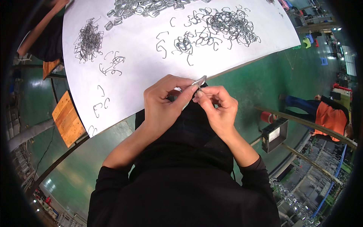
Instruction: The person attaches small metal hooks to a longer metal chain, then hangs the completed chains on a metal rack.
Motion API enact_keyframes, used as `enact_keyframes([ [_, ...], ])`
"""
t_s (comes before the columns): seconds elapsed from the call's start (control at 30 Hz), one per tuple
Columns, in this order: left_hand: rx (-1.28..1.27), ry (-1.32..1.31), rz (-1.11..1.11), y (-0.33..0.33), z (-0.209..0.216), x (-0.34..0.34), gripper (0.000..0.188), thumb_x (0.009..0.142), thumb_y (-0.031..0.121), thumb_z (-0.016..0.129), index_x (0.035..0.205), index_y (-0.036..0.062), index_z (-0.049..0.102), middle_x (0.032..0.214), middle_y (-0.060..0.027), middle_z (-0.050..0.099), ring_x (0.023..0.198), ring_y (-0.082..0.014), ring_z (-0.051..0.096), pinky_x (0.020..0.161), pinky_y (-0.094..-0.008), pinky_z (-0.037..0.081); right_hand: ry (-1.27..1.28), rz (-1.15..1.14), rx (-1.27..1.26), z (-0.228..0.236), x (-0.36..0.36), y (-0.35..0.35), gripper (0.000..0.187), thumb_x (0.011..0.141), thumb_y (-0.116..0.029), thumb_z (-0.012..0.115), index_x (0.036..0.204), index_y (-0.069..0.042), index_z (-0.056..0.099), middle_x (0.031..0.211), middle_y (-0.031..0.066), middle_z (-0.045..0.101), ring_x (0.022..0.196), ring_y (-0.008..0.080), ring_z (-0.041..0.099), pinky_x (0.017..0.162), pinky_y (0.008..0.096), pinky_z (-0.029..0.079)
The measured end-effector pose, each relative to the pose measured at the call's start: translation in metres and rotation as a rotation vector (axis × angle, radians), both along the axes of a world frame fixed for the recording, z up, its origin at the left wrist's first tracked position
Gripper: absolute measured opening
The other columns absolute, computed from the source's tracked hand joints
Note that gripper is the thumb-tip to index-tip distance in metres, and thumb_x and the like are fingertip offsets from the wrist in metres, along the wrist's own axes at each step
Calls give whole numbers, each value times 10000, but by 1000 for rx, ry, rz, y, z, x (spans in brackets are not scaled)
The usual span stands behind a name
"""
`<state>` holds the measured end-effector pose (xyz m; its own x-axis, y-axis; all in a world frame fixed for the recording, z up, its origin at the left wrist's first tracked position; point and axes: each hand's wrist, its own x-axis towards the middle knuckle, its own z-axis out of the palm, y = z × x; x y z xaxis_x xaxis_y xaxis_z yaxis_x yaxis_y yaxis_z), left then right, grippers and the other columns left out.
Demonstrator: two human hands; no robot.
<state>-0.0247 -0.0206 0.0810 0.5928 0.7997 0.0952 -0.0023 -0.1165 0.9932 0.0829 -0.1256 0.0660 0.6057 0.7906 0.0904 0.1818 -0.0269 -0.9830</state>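
Two bare hands work together at the near edge of a white table, in front of the person's dark clothes. The left hand is almost closed; its thumb and forefinger hold a small metal piece, which is silver and stands tilted. The right hand has its thumb and forefinger pinched on the near end of the same piece, and its other fingers are curled. The fingers cover this end, so I cannot tell if a smaller part is also between them.

On the far right of the table lies a big heap of bent wires, and just to its left is a smaller cluster. On the far left stands a dense dark heap of wires. Several loose wires are spread nearer, along the left edge. At the far edge there are many silver metal pieces in a pile.

To the left of the table is a wooden stool, and farther, another person's arm. On the right, over the green floor, a person in orange is visible.
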Motion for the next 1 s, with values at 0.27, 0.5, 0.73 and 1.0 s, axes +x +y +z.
enact_keyframes([
  [0.27,-27,15,28,-3,-11,-12,83,773,30,684,856,36,682,768,-47,651,628,-94,594,544,-217,482,-164,-68,-106,5,43,35,140,834,-141,640,876,-7,636,710,37,600,568,96,542,512,235,420],
  [0.5,4,59,-13,-7,-16,-18,90,778,8,676,867,15,675,792,-47,647,637,-88,607,544,-200,476,-716,98,-711,-21,56,153,225,787,-287,663,850,-74,701,905,112,642,808,261,616,679,346,463],
  [0.73,-1,35,-14,-7,-19,-19,104,782,10,661,884,27,660,818,-51,656,640,-106,610,556,-223,500,-994,217,-751,-47,48,178,228,814,-274,632,868,-57,677,873,100,638,787,238,619,675,342,454],
  [1.0,-99,23,-14,-5,-20,-16,116,796,3,648,910,22,658,828,-61,654,691,-104,626,611,-230,535,424,455,-317,1,85,103,157,898,-172,565,888,-16,555,764,48,576,642,102,511,547,206,387],
])
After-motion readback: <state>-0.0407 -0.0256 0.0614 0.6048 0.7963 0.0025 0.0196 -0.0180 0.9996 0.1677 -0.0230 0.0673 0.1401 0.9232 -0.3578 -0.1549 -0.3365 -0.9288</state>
